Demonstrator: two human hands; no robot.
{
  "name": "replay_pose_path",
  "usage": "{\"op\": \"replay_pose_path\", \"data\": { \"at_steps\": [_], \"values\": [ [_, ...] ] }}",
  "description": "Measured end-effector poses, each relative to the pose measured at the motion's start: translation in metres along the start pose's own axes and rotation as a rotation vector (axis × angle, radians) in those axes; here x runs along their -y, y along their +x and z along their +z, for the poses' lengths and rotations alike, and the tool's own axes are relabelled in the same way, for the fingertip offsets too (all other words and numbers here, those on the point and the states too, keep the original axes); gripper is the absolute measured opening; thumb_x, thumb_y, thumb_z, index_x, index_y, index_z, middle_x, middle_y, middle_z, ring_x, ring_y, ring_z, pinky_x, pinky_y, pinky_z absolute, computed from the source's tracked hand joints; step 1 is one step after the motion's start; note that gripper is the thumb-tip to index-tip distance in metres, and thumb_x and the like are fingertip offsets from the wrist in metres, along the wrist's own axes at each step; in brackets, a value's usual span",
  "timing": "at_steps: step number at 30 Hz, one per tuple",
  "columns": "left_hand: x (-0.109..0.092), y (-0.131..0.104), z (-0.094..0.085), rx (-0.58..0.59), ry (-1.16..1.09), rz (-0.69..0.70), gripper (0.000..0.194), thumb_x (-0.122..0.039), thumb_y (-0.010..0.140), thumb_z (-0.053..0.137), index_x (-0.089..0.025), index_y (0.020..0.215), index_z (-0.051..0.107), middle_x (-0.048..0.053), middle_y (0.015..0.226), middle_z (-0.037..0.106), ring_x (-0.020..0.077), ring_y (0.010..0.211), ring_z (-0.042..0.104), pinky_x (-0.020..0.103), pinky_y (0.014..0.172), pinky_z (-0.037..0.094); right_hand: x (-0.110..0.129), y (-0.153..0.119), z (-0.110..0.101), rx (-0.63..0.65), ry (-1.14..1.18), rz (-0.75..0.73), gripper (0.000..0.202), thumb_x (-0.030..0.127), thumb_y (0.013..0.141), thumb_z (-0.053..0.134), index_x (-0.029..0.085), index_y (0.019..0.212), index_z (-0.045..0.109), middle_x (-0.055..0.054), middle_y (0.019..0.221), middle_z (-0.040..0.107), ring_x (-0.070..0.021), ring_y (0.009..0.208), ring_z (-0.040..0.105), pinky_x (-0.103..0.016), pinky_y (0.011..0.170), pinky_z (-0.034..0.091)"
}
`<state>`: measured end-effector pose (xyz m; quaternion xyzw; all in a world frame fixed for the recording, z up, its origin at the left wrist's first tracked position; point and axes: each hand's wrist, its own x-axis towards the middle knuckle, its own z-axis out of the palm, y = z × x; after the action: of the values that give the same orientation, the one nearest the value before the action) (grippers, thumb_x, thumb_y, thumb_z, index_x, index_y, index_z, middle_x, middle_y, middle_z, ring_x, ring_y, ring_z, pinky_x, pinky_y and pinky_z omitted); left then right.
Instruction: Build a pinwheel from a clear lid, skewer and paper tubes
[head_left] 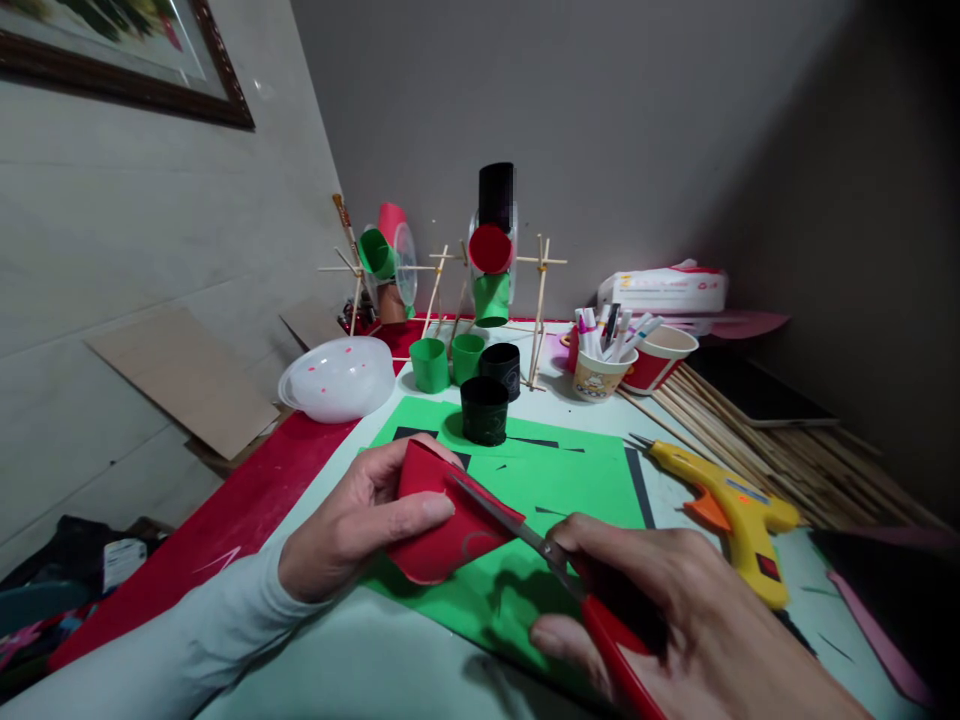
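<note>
Head view: left hand (pixel 356 525) pinching red paper (pixel 427 556) above the green sheet (pixel 585 478), right hand (pixel 679 590) gripping scissors (pixel 553 552) at its upper edge; short snips under steady tension should keep cuts clean.

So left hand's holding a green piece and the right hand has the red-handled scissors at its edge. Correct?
Not quite: the colour is off. In the head view, the left hand holds a red piece, not a green one. The right hand does have the red-handled scissors at its edge.
</note>
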<state>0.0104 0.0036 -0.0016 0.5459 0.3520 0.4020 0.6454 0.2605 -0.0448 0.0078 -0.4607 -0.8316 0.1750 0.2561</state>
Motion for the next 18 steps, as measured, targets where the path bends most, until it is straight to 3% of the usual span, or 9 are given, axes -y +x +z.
{"op": "replay_pose_path", "data": {
  "at_steps": [4, 11, 15, 18],
  "values": [
    [0.002, 0.001, 0.001, 0.018, -0.033, -0.028, 0.029, -0.036, 0.08, 0.082, -0.019, 0.098, 0.07, 0.0, 0.081, 0.068, 0.0113, 0.068, 0.062, 0.017, 0.061, 0.051, -0.002, -0.002, 0.002, 0.001, 0.015, 0.008, 0.021, 0.044, 0.09, 0.067, 0.026, 0.08, 0.063, 0.004, 0.059, 0.065, -0.0134, 0.049, 0.06, -0.022, 0.041, 0.045],
    [0.001, 0.002, 0.004, 0.037, -0.045, -0.035, 0.026, -0.035, 0.08, 0.081, -0.016, 0.096, 0.071, 0.001, 0.08, 0.07, 0.0103, 0.067, 0.061, 0.016, 0.06, 0.05, -0.013, -0.015, 0.014, -0.116, -0.084, -0.023, 0.014, 0.041, 0.094, 0.064, 0.027, 0.094, 0.068, 0.001, 0.068, 0.07, -0.017, 0.058, 0.068, -0.024, 0.045, 0.048],
    [0.003, 0.003, 0.006, 0.037, -0.061, -0.038, 0.029, -0.036, 0.079, 0.082, -0.015, 0.095, 0.072, 0.002, 0.079, 0.069, 0.0109, 0.067, 0.061, 0.016, 0.06, 0.049, -0.015, -0.017, 0.017, -0.156, -0.073, -0.045, 0.017, 0.04, 0.096, 0.061, 0.027, 0.087, 0.067, 0.0, 0.069, 0.071, -0.0172, 0.061, 0.07, -0.024, 0.047, 0.049],
    [0.002, 0.004, 0.006, 0.046, -0.093, -0.054, 0.028, -0.035, 0.08, 0.082, -0.016, 0.097, 0.071, 0.002, 0.082, 0.069, 0.0114, 0.07, 0.061, 0.017, 0.063, 0.05, -0.01, -0.011, 0.01, -0.112, -0.059, -0.039, 0.018, 0.041, 0.094, 0.062, 0.027, 0.083, 0.066, 0.003, 0.066, 0.071, -0.0151, 0.058, 0.069, -0.023, 0.049, 0.051]
  ]
}}
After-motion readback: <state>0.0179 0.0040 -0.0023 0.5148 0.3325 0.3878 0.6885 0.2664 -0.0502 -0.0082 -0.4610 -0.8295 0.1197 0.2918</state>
